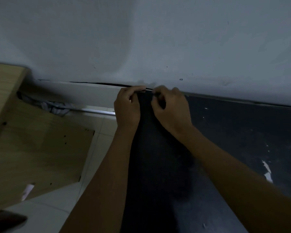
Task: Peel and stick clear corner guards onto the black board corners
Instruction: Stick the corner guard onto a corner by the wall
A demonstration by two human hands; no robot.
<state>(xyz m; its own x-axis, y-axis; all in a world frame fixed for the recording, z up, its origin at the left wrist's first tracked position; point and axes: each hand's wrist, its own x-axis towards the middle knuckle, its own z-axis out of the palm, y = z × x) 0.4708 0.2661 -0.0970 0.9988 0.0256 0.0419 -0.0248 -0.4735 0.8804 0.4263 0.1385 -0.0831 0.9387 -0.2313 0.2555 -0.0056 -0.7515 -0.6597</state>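
Observation:
A large black board (228, 132) lies against the pale wall, its far left corner right between my hands. My left hand (127, 106) has its fingers curled over that corner, thumb and forefinger pinching at the top edge. My right hand (170, 109) is curled beside it, fingertips pinching the same edge a little to the right. A clear corner guard cannot be made out between the fingers in this dim light.
Light wooden panels (39, 148) with small drill holes lie on the tiled floor (54, 214) to the left. A crumpled cloth (55, 107) sits by a metal rail (97, 112) at the wall base. White scuffs (267, 170) mark the board's right side.

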